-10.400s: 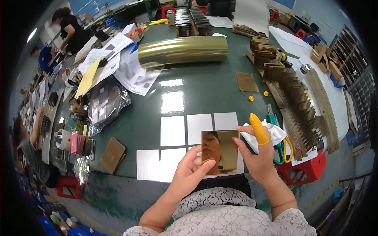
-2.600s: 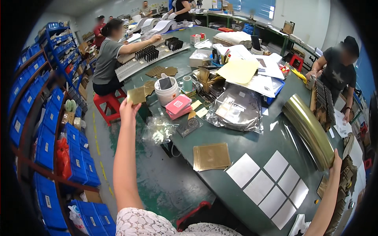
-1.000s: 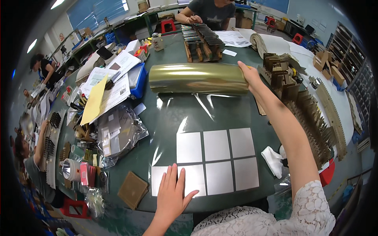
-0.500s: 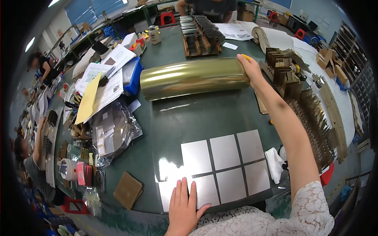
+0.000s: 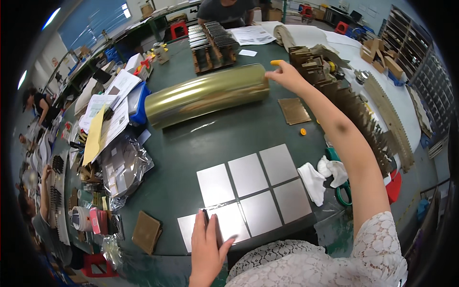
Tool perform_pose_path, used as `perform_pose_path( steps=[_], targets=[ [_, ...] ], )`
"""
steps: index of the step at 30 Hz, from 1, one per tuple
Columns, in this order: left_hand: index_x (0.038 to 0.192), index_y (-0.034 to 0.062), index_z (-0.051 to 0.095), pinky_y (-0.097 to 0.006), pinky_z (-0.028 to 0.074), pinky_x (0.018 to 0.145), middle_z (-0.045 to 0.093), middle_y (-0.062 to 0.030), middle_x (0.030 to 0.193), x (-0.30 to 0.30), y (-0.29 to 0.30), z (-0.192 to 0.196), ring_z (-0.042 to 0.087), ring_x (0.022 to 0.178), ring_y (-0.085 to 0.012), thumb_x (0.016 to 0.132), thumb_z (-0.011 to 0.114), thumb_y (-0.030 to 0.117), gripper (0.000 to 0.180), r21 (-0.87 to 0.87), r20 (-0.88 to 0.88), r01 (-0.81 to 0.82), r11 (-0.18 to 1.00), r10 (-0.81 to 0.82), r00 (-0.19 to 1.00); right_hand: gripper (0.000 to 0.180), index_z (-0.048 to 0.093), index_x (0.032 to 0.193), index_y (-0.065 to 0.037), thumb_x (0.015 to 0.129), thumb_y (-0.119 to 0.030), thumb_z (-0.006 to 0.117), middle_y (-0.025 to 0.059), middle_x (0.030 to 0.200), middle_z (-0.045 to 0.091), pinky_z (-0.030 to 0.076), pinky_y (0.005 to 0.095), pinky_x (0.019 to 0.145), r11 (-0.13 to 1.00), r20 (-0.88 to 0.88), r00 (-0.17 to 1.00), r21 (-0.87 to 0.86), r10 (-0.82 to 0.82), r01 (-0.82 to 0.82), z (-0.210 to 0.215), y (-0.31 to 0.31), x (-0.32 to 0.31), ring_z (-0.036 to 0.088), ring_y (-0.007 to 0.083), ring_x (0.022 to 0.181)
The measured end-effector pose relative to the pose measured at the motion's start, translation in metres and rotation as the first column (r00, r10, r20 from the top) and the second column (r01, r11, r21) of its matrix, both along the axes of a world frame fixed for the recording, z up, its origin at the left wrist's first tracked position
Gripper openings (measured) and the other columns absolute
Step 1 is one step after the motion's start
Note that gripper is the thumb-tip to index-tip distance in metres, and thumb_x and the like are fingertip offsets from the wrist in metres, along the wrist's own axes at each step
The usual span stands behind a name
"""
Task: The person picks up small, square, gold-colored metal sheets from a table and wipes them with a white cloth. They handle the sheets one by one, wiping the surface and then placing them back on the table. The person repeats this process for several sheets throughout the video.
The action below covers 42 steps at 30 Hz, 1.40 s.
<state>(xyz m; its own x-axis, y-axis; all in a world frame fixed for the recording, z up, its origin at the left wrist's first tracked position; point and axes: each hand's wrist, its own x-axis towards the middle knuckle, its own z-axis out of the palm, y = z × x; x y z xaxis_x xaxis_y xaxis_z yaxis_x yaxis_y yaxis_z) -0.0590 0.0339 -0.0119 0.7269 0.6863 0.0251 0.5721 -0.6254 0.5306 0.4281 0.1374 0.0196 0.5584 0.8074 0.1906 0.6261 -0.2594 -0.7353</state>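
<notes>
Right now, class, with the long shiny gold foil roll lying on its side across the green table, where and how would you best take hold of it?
Probably at its two open ends, one hand each. The long shiny gold foil roll lies on its side, round and likely too wide for one hand's fingers. The right hand already touches its right end; a second hand at the left end, near the blue tray, should stop it rolling.

Single head view, worn on your head, looking steeply down and forward over the dark green bench (image 5: 191,143). Fisheye: straight bench edges bow toward the dark rim. Near field sits at the lower edge, where your left hand (image 5: 208,241) and your lace-covered chest show. Far field runs past the gold roll (image 5: 208,94) to another person's torso at the top. No second view shares the scene.
</notes>
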Motion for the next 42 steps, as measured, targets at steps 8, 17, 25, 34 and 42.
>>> perform_pose_path(
  steps=[8, 17, 25, 34, 42],
  targets=[
    [0.135, -0.0037, 0.04, -0.044, 0.032, 0.108, 0.03, -0.0259, 0.147, 0.018, -0.001, 0.016, 0.033, 0.135, -0.0422, 0.083, 0.069, 0.011, 0.062, 0.035, 0.112, 0.145, 0.989, -0.148, 0.983, 0.049, 0.055, 0.112, 0.003, 0.076, -0.025, 0.073, 0.022, 0.108, 0.062, 0.048, 0.0416, 0.088, 0.937, 0.4, 0.873, -0.314, 0.279, -0.156, -0.013, -0.096, -0.015, 0.059, 0.0369, 0.103],
    [0.135, -0.0022, 0.042, -0.043, 0.035, 0.105, 0.032, -0.0247, 0.146, 0.018, -0.011, 0.007, 0.038, 0.132, -0.0407, 0.083, 0.068, 0.008, 0.059, -0.041, 0.218, 0.135, 0.99, -0.123, 0.968, 0.032, 0.055, 0.095, 0.002, 0.08, -0.025, 0.065, 0.0233, 0.091, 0.063, 0.051, 0.0427, 0.081, 0.902, 0.555, 0.774, -0.43, 0.306, -0.048, -0.047, -0.105, -0.039, 0.063, 0.0357, 0.09],
    [0.132, -0.002, 0.045, -0.044, 0.041, 0.101, 0.035, -0.026, 0.144, 0.011, -0.006, 0.007, 0.041, 0.129, -0.0417, 0.085, 0.068, 0.012, 0.054, -0.023, 0.25, 0.148, 0.989, -0.138, 0.958, 0.025, 0.053, 0.1, 0.003, 0.08, -0.009, 0.061, 0.0159, 0.077, 0.065, 0.055, 0.0382, 0.062, 0.891, 0.776, 0.523, -0.449, 0.353, 0.065, -0.053, -0.101, -0.058, 0.067, 0.0323, 0.068],
    [0.133, -0.0009, 0.045, -0.042, 0.042, 0.102, 0.038, -0.0245, 0.142, 0.038, -0.006, 0.006, 0.045, 0.127, -0.0366, 0.09, 0.063, 0.013, 0.049, -0.323, 0.506, 0.282, 0.904, -0.087, 0.858, 0.028, 0.047, 0.109, 0.008, 0.084, -0.002, 0.055, 0.0191, 0.078, 0.066, 0.053, 0.0391, 0.06, 0.956, 0.708, 0.7, -0.135, -0.089, 0.259, 0.005, -0.13, -0.04, 0.067, 0.0318, 0.068],
    [0.143, 0.004, 0.029, -0.048, 0.037, 0.106, 0.04, -0.0202, 0.141, 0.115, -0.008, 0.002, 0.041, 0.131, -0.0312, 0.097, 0.05, 0.037, 0.06, -0.673, 0.565, 0.718, -0.179, 0.502, 0.655, 0.027, 0.052, 0.105, 0.006, 0.083, -0.007, 0.062, 0.0191, 0.087, 0.064, 0.053, 0.0388, 0.064, 0.967, 0.505, 0.83, -0.039, 0.237, -0.252, 0.06, -0.217, -0.191, 0.066, 0.0311, 0.076]
  ],
)
